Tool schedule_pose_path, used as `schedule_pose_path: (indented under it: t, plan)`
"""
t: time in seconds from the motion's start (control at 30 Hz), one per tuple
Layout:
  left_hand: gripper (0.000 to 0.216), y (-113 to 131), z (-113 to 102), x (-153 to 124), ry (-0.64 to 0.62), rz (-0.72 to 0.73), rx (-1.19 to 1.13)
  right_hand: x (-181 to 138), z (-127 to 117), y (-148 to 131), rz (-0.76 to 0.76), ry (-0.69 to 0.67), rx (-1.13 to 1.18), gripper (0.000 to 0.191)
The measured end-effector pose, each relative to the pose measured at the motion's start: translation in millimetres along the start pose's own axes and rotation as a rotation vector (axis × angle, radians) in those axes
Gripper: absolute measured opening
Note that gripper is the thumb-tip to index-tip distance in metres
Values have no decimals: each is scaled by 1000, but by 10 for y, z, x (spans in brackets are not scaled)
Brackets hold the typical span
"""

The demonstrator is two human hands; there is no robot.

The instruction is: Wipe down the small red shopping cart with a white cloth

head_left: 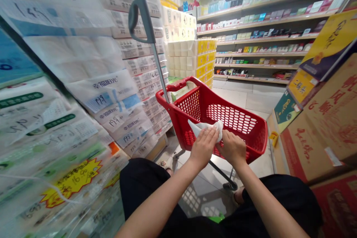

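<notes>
A white cloth or tissue [196,128] lies bunched over the near side of a red plastic shopping basket cart [234,100]. My left hand [205,145] presses on the cloth, its fingers close together and bent around it. Beside it, my right hand [233,148] is curled into a loose fist against the bunched end of the cloth at the cart's near rim. The right fingertips are hidden behind the hand. A metal pole with a grey loop handle [142,20] rises from the left end of the cart.
Stacks of wrapped tissue packs [111,100] stand close on the left. Cardboard cartons [320,119] are piled on the right. Stocked shelves [256,37] line the back, beyond yellow-and-white packs [192,57]. My knees flank the cart on the tiled floor [200,193].
</notes>
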State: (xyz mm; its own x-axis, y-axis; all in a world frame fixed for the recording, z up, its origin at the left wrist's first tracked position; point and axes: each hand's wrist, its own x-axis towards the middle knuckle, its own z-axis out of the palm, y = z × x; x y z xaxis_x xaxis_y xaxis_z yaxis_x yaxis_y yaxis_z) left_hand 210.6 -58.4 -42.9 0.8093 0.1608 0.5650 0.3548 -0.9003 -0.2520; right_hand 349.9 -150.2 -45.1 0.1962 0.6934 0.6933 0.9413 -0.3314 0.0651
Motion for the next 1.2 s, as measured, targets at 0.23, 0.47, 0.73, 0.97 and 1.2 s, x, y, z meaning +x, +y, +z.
schedule_pose_path:
  t: [0.23, 0.47, 0.73, 0.97, 1.2]
  plan:
    - [57, -451, -117, -31, -39, 33, 47, -34, -16, 84, -21, 15, 15, 24]
    - [68, -1140, -220, -170, 6, -269, -7, -29, -10, 44, 6, 12, 21, 27]
    - [63, -763, 24, -256, 62, -355, -151, -18, 10, 25, 7, 12, 26, 28]
    - [50, -286, 53, -154, -18, -128, -5, -3, 9, 48, 8, 7, 20, 27]
    - [48, -142, 69, -120, -24, 59, 9, -7, -32, 93, -4, -18, 3, 22]
